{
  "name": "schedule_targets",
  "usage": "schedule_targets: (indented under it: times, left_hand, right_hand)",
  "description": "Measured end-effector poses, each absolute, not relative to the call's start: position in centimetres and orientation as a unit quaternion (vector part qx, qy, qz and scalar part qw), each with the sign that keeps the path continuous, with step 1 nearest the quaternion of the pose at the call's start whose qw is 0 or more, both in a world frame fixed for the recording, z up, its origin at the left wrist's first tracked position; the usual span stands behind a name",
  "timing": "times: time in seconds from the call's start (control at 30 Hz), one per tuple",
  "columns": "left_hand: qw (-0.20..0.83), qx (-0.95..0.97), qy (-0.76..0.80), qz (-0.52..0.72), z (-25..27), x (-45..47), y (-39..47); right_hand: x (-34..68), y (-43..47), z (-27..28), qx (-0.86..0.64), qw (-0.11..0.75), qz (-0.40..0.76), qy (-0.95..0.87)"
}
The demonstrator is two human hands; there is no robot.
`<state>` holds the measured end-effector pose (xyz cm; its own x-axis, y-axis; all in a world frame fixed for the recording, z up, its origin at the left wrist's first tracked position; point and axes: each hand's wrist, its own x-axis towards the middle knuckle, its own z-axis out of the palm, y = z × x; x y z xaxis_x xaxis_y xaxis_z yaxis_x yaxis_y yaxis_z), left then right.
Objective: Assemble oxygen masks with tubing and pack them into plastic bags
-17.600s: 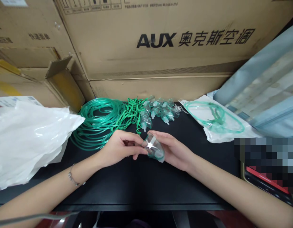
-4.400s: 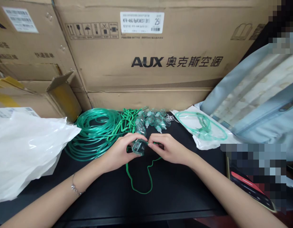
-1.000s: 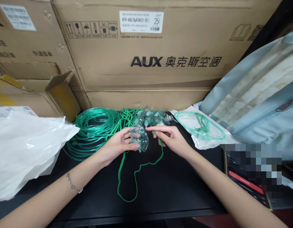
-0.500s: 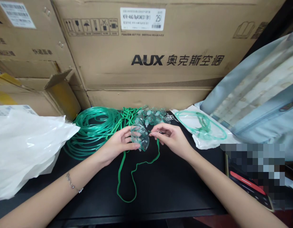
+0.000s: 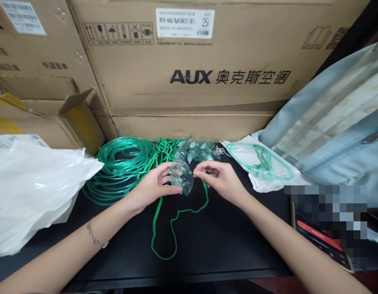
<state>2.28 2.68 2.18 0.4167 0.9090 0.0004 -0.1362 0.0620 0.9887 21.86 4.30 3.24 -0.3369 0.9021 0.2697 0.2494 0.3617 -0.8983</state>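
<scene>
Left hand (image 5: 160,182) cups the clear mask (image 5: 185,179), right hand (image 5: 221,175) pinches the green strap (image 5: 189,210) just beside it, and slack below that pinch could snag, tugging it free!

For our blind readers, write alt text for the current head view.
A person's left hand holds a clear mask while the right hand pinches a green strap beside the mask's rim, the strap looping onto a black table. Behind them lie coiled green tubing, more green straps and clear masks, before a large cardboard box.
</scene>
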Motion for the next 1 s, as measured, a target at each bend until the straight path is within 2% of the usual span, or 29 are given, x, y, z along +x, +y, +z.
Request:
schedule_targets:
  times: [0.23,0.43,0.53,0.7,0.8,1.0]
  left_hand:
    - [0.610,0.572,0.357,0.416,2.4,2.7,2.3]
    - [0.616,0.570,0.337,0.427,2.2,2.8,2.3]
    - [0.621,0.561,0.334,0.434,2.4,2.8,2.2]
    - [0.659,0.545,0.306,0.418,2.5,2.6,2.1]
    - [0.681,0.539,0.287,0.404,2.5,2.4,2.1]
    - [0.708,0.507,0.293,0.393,2.4,2.1,2.3]
  right_hand:
    - [21.6,4.6,2.2,-0.398,0.441,0.387,-0.705]
    - [21.4,4.7,2.1,-0.358,0.448,0.483,-0.661]
    - [21.6,4.6,2.5,-0.330,0.424,0.575,-0.617]
    - [22.7,5.2,2.6,-0.276,0.334,0.710,-0.556]
    - [23.1,5.5,2.5,-0.260,0.309,0.727,-0.556]
    - [22.6,5.2,2.8,-0.246,0.320,0.705,-0.583]
